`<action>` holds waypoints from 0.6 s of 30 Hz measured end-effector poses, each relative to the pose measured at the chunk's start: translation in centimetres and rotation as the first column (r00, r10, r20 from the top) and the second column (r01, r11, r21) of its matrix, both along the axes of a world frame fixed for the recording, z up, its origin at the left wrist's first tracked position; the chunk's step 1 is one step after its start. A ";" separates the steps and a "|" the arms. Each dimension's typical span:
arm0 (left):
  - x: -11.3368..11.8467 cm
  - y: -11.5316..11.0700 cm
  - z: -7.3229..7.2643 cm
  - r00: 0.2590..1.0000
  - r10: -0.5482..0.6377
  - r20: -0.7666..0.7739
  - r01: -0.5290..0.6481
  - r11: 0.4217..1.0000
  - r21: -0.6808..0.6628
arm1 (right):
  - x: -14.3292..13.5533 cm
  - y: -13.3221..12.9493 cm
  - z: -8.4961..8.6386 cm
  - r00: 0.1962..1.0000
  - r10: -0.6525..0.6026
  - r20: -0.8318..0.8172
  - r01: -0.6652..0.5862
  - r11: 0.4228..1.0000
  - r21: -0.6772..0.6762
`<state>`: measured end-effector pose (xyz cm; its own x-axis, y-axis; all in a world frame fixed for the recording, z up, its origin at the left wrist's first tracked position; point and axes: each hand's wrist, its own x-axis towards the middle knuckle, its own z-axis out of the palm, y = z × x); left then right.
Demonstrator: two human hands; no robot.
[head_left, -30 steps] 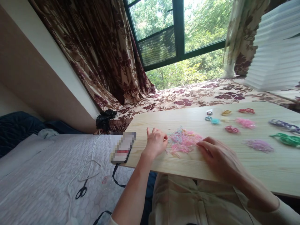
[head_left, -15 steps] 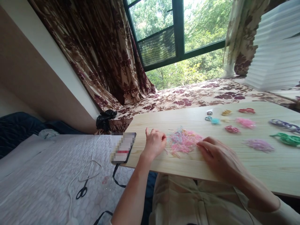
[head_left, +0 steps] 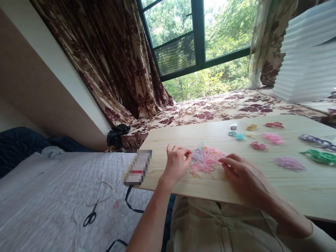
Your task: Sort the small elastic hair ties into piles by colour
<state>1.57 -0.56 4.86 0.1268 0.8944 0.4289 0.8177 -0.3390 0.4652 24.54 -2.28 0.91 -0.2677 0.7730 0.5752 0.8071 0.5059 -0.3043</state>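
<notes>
A loose pile of thin pink, blue and lilac strands [head_left: 206,159] lies on the pale wooden board [head_left: 168,140], between my two hands. At its left edge my left hand [head_left: 177,162] has thumb and forefinger pinched together, the other fingers curled or raised; whatever is between the tips is too small to make out. From the right, my right hand [head_left: 244,175] rests low over the board, its fingertips drawn together at the pile's edge. Anything held there is hidden. Sorted heaps lie beyond it: a lilac heap [head_left: 288,163] and a pink heap [head_left: 273,138].
Toward the back right lie pink bands [head_left: 258,145], red bands [head_left: 274,125], yellow bands [head_left: 252,127], a turquoise heap [head_left: 239,137], a green bundle [head_left: 320,156] and a purple chain [head_left: 317,141]. A phone [head_left: 138,167] sits at the board's left edge. Scissors [head_left: 90,217] lie on the bed.
My left hand has moved right, its pinched fingertips now reaching the pile's left edge. My right hand has barely moved. The view has shifted slightly.
</notes>
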 end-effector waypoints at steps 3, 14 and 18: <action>0.6 -0.3 0.2 0.999 -0.009 0.036 0.008 1.000 0.019 | -0.6 -0.3 0.7 0.995 0.028 -0.098 -0.030 0.999 -0.017; 2.8 -1.9 1.3 0.994 -0.064 0.086 0.065 0.998 0.000 | -3.3 -0.1 3.0 0.970 0.127 -0.206 -0.143 0.987 -0.069; 3.0 -2.0 1.3 0.992 -0.071 0.101 0.069 0.997 0.014 | -3.6 0.0 2.9 0.969 0.104 -0.223 -0.121 0.991 -0.062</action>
